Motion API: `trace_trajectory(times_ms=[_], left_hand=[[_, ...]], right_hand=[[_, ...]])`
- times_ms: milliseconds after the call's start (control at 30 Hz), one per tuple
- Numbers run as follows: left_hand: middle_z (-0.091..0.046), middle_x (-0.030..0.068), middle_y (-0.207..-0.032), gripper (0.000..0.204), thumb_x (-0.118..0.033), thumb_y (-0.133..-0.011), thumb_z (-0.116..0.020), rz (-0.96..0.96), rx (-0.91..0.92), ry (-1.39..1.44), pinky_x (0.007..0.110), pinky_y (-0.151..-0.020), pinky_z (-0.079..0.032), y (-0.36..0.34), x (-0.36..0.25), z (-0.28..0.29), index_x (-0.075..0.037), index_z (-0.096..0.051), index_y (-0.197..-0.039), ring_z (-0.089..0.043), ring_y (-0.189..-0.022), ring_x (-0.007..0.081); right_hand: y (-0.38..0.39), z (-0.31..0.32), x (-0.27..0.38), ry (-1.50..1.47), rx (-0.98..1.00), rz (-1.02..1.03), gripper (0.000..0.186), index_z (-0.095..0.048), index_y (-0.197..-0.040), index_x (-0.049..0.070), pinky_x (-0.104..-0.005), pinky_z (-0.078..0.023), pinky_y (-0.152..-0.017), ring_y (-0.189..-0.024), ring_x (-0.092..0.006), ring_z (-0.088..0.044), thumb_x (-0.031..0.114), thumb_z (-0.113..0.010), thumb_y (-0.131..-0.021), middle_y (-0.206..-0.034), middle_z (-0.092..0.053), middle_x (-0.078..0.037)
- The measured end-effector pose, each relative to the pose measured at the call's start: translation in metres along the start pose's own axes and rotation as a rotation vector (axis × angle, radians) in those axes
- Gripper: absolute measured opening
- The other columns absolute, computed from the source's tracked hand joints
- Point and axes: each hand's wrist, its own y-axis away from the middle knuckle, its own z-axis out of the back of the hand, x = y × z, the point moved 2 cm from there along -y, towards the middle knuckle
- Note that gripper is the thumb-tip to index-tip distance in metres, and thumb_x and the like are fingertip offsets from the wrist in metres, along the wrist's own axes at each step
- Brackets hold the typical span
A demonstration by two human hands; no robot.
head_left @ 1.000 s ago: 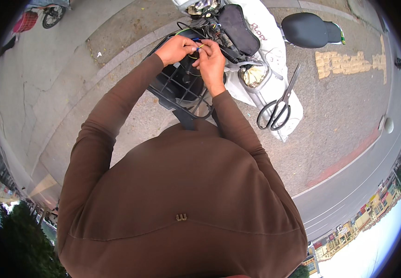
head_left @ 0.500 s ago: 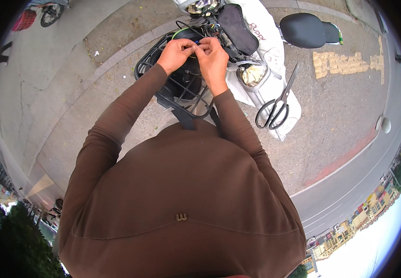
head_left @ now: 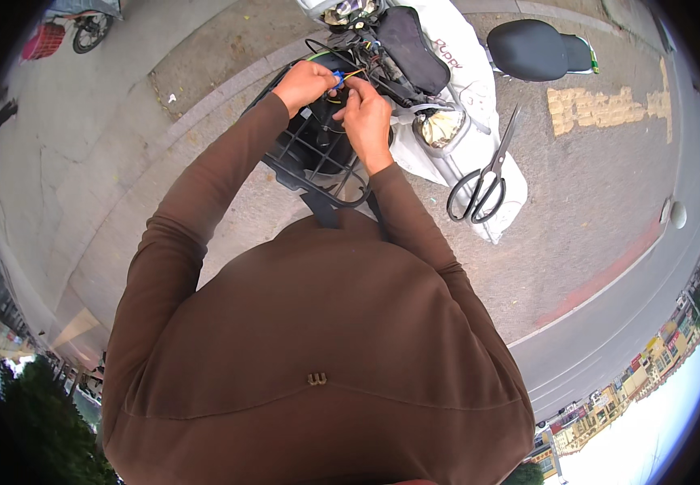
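A small blue wire connector (head_left: 338, 78) is pinched in the fingertips of my left hand (head_left: 305, 86). Thin yellow and red wires (head_left: 353, 73) run from it to the right. My right hand (head_left: 367, 119) has its fingers curled, with the thumb and forefinger closed at these wires, close beside the connector. Both hands are over a black wire basket (head_left: 301, 156), which holds dark round parts and loose cables. Just to the right lies the opened front of a scooter, with exposed wiring (head_left: 372, 55) and a black pouch (head_left: 414, 52).
Large black-handled scissors (head_left: 484, 179) lie on a white cover (head_left: 514, 196) right of the basket. A clear lamp (head_left: 441, 129) sits beside them. Farther off are a black scooter seat (head_left: 531, 52), a yellow tactile strip (head_left: 592, 111), a parked bike's wheel (head_left: 91, 34) and a red basket (head_left: 44, 40).
My hands have drawn slightly apart, bringing the blue connector and its wires into view. The right hand has moved down a little.
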Motion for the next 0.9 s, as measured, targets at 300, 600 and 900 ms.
trace_trajectory(times_ms=[300, 600, 900], left_hand=[[-0.062, 0.0008, -0.069, 0.009, -0.013, -0.086, -0.063, 0.067, 0.149, -0.104, 0.022, -0.041, -0.026, -0.02, -0.008, 0.006, -0.005, -0.065, -0.081, -0.039, -0.047, 0.0037], [-0.065, -0.0009, -0.082, 0.013, -0.009, -0.087, -0.064, 0.023, 0.195, 0.014, 0.019, -0.059, -0.04, -0.007, -0.005, 0.011, -0.001, -0.067, -0.097, -0.052, -0.068, 0.0042], [-0.068, 0.0061, -0.091, 0.018, -0.009, -0.088, -0.063, -0.081, 0.051, -0.047, 0.026, -0.078, -0.048, 0.001, -0.002, -0.008, 0.003, -0.068, -0.101, -0.06, -0.084, 0.0115]], right_hand=[[-0.003, -0.006, -0.012, -0.451, -0.006, -0.141, 0.017, -0.055, -0.108, -0.003, -0.0222, -0.045, -0.045, -0.055, -0.011, -0.062, 0.0, -0.049, -0.093, -0.101, -0.068, -0.012], [-0.005, -0.01, -0.023, -0.327, -0.184, -0.045, 0.017, -0.059, -0.095, -0.003, -0.0223, -0.045, -0.059, -0.062, -0.0055, -0.051, 0.0, -0.068, -0.08, -0.081, -0.065, -0.005], [0.001, -0.014, -0.019, -0.352, -0.261, -0.013, 0.015, -0.058, -0.09, 0.0, -0.0226, -0.045, -0.059, -0.062, -0.0067, -0.051, -0.001, -0.069, -0.08, -0.075, -0.059, -0.002]])
